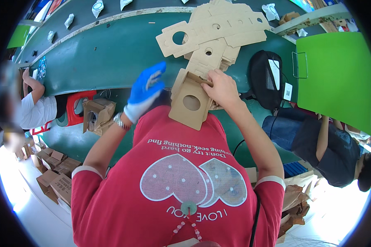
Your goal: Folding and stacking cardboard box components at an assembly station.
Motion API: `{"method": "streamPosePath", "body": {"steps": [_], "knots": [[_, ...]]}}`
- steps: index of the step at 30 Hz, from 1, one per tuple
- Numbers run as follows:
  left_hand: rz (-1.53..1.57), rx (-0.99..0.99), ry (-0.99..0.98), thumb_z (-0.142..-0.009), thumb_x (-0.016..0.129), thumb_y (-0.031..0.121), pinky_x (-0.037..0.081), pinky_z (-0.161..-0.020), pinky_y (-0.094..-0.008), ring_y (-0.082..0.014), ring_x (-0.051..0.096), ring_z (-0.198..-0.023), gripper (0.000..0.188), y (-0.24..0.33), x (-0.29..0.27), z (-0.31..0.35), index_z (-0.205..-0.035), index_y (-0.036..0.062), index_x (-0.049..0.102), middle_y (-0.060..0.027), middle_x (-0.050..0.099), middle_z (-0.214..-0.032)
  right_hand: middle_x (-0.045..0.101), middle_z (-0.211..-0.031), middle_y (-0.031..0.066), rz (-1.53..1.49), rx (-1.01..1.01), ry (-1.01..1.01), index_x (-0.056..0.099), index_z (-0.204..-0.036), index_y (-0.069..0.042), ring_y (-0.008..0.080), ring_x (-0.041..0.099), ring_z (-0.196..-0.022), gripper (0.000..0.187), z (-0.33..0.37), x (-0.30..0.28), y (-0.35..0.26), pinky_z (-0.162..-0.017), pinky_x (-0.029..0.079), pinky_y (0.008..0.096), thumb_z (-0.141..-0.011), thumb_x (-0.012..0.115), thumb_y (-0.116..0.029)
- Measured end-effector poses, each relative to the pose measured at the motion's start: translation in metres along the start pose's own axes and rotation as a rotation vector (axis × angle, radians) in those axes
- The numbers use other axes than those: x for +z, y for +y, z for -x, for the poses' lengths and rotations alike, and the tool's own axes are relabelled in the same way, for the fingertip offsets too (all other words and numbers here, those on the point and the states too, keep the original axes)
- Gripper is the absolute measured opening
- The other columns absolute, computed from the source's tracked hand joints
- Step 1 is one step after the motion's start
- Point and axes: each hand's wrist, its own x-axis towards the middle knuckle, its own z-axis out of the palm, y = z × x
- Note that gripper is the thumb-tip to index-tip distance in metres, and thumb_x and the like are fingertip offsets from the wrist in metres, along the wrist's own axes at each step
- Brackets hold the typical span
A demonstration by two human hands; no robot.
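Note:
A brown cardboard box (186, 116), partly folded with raised side walls and a round hole in one panel, stands at the table's near edge in front of my chest. My bare right hand (223, 88) grips its far right edge, thumb and fingers closed on the board. To the left of the box, apart from it, my left hand (145, 91) hangs in a blue and white glove. Its fingers are stretched out and hold nothing. Beyond the box lies a pile of flat cardboard blanks (206, 35) with cut-out holes.
A black bag (264, 76) lies right of the pile, beside a green board (336, 74). Small wrapped items sit on the dark conveyor (82, 18) along the far side. Co-workers sit at left and right. An open carton (99, 115) stands near a red stool (73, 109).

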Motion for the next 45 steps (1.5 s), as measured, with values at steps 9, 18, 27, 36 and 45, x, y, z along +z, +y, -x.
{"method": "streamPosePath", "body": {"steps": [9, 18, 27, 36, 45], "knots": [[-0.485, 0.579, -0.232, -0.068, 0.081, 0.007, 0.04, -0.11, -0.0455, -0.035, 0.046, -0.134, 0.084, 0.021, 0.033, -0.03, -0.144, 0.0147, 0.047, -0.0134, 0.048, -0.145, 0.064, -0.096, 0.0194, 0.226, -0.159, -0.077, 0.06, -0.092, 0.002, 0.0383, 0.066, -0.09, 0.025, -0.011, 0.004, -0.006, -0.077, 0.055, 0.0455, -0.078, 0.071, -0.016], [-0.535, 0.566, -0.346, -0.075, 0.081, 0.024, 0.049, -0.078, -0.0396, -0.0306, 0.059, -0.089, 0.04, -0.005, 0.048, -0.075, -0.11, 0.013, 0.064, -0.0097, 0.061, -0.096, 0.064, -0.112, 0.012, -0.495, 0.134, -0.303, 0.065, -0.111, -0.001, 0.0277, 0.065, -0.09, 0.026, 0.006, -0.011, 0.038, -0.083, 0.051, 0.0386, -0.091, 0.062, -0.018], [-0.527, 0.372, -0.365, -0.075, 0.08, 0.029, 0.05, -0.074, -0.0417, -0.0345, 0.059, -0.087, 0.03, 0.005, 0.05, -0.092, -0.092, 0.0112, 0.064, -0.0111, 0.06, -0.091, 0.06, -0.123, 0.0101, -1.109, 0.172, -0.105, 0.057, -0.129, 0.001, 0.0187, 0.051, -0.118, 0.044, 0.028, -0.014, 0.021, -0.103, 0.039, 0.0327, -0.105, 0.041, -0.033], [0.022, -0.344, 0.208, -0.08, 0.082, 0.015, 0.057, -0.086, -0.0332, -0.018, 0.065, -0.102, 0.051, 0.067, -0.09, -0.246, -0.124, 0.0065, 0.057, -0.0064, 0.065, -0.114, 0.059, -0.122, 0.0151, -0.477, 0.155, 0.499, 0.058, -0.119, -0.002, 0.027, 0.054, -0.114, 0.035, -0.038, -0.027, -0.001, -0.097, 0.045, 0.0388, -0.092, 0.067, -0.022], [-0.069, -0.265, 0.259, -0.083, 0.077, 0.022, 0.041, -0.102, -0.0322, -0.0191, 0.051, -0.124, 0.026, -0.06, -0.147, -0.442, -0.108, 0.0157, 0.074, -0.0053, 0.057, -0.131, 0.03, -0.153, 0.0164, -0.058, -0.058, 0.308, 0.046, -0.142, -0.011, 0.0415, 0.026, -0.14, 0.075, -0.083, 0.027, -0.049, -0.115, 0.024, 0.0573, -0.073, 0.076, -0.013]]}}
